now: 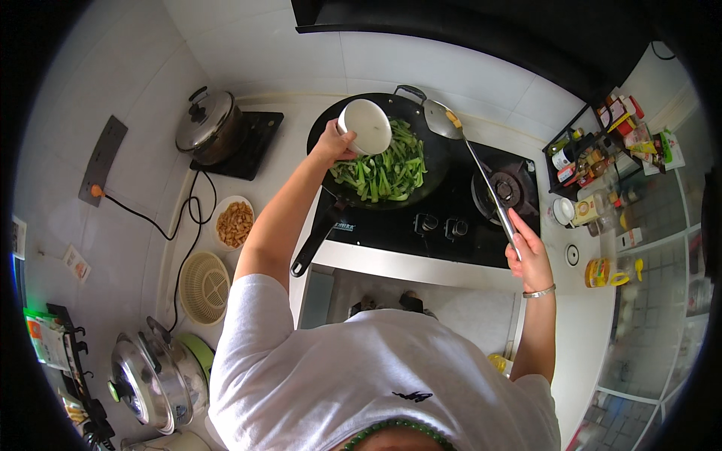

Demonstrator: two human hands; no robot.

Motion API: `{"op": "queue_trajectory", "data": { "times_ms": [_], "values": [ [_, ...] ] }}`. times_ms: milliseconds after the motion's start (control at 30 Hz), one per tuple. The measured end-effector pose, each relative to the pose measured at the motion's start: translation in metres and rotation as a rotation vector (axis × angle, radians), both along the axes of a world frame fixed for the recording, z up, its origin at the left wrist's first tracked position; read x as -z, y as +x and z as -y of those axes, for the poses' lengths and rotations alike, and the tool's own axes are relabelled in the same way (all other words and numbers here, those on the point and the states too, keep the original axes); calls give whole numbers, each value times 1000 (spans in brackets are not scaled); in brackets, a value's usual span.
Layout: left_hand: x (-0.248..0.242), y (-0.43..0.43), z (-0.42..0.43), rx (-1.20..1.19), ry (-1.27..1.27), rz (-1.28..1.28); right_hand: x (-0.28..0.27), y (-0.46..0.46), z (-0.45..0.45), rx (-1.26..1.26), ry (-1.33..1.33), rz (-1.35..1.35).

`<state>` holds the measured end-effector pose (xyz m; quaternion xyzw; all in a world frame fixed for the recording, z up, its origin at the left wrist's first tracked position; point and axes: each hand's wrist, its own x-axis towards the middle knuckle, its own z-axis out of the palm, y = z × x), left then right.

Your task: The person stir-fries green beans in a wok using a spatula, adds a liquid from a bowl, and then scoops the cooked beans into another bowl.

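Note:
My left hand (337, 142) grips a white bowl (366, 127) by its rim, tilted above a black wok (437, 152). Pale, whitish content shows inside the bowl, but I cannot tell what it is. Chopped green leafy vegetables (383, 172) lie in the wok, partly covered by the bowl. My right hand (530, 256) is closed round the handle of a long metal spatula (485, 169). Its broad head hovers near the wok's far right rim, with small yellowish pieces on it. The wok sits on the left side of a black gas hob (383, 234).
At the right are a bare burner (505, 189) and a black rack (569, 146) of bottles and packets. Left stand a lidded pot (208, 127) on an induction plate (265, 135), a plate of browned meat pieces (234, 224), a plastic basket (204, 288) and a steamer (161, 377). A range hood (474, 39) overhangs the back.

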<state>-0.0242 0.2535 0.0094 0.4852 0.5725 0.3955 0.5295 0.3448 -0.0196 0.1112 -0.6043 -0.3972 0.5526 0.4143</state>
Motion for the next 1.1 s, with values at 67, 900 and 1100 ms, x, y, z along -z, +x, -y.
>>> {"op": "queue_trajectory", "data": {
  "times_ms": [67, 900, 1100],
  "values": [
    [5, -10, -12, -27, 47, -94, 3, 0, -3, 5, 3, -12],
    [-12, -7, -13, -51, 50, -246, 33, 24, -25, -76, -11, -191],
    [-49, -45, 22, -128, 41, -409, 37, 25, -30, -105, -28, -204]
  ]
}}
